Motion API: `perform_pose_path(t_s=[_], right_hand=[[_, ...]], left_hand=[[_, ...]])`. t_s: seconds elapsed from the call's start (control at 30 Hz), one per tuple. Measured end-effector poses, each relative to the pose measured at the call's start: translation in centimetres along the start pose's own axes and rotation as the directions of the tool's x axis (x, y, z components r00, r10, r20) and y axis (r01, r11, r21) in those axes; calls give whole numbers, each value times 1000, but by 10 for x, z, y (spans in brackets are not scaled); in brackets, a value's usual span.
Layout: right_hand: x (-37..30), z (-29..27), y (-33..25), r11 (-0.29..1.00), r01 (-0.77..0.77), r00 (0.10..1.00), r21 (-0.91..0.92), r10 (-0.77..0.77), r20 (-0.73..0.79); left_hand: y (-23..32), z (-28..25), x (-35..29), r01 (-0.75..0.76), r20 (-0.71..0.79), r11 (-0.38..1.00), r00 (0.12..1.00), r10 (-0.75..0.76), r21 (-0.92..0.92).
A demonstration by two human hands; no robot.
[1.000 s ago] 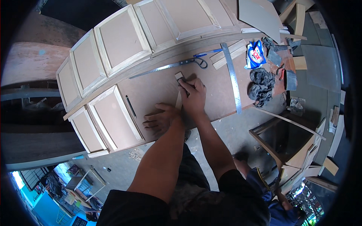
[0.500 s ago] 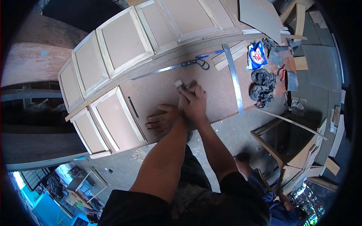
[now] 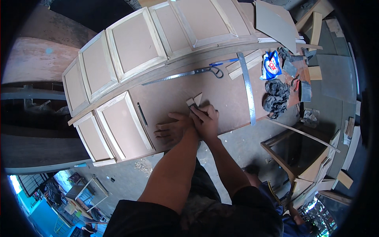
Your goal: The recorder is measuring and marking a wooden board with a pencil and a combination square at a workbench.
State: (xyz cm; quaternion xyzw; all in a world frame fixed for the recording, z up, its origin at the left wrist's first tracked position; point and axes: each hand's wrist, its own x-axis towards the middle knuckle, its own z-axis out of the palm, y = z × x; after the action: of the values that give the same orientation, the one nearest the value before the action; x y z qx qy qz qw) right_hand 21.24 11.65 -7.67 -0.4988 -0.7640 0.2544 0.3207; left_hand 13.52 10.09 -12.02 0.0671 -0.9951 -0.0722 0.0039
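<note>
My left hand lies with its fingers spread on the brown work table. Beside it, my right hand closes round a small block with a pale end and a dark side. A thin piece of wood shows its pointed tip just past the block; the hands hide the rest of it. Farther off lie a handsaw with a dark handle and a blue pen-like tool. A dark pencil rests left of my left hand.
Framed panels line the table's far side, and two more frames lie at the left. Rightward are a steel ruler, wood strips, a blue-white packet, dark cloth and red-handled pliers. A person is at lower right.
My right hand has drawn the block back toward me, and the pointed wood tip now shows beyond it. The left hand stays spread in about the same place. The view has shifted slightly.
</note>
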Motion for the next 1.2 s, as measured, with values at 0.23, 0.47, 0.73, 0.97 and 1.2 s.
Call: perform_pose_path(t_s=[0.23,0.47,0.73,0.97,1.2], right_hand=[[39,8,15,997,-68,997,-34,66,-47],[-5,-7,-4,997,78,997,-18,-78,6],[42,9,9,999,-37,998,-2,37,-50],[4,-10,0,995,68,997,-71,-65,32],[30,14,12,997,-46,995,-63,40,-96]], left_hand=[[-1,-2,-9,-74,75,997,995,73,10],[-2,5,-2,-36,51,998,998,34,51],[-2,0,-5,-48,74,998,996,45,35],[-4,0,-3,-28,92,999,995,24,42],[0,-8,-4,19,26,1000,999,-19,-5]])
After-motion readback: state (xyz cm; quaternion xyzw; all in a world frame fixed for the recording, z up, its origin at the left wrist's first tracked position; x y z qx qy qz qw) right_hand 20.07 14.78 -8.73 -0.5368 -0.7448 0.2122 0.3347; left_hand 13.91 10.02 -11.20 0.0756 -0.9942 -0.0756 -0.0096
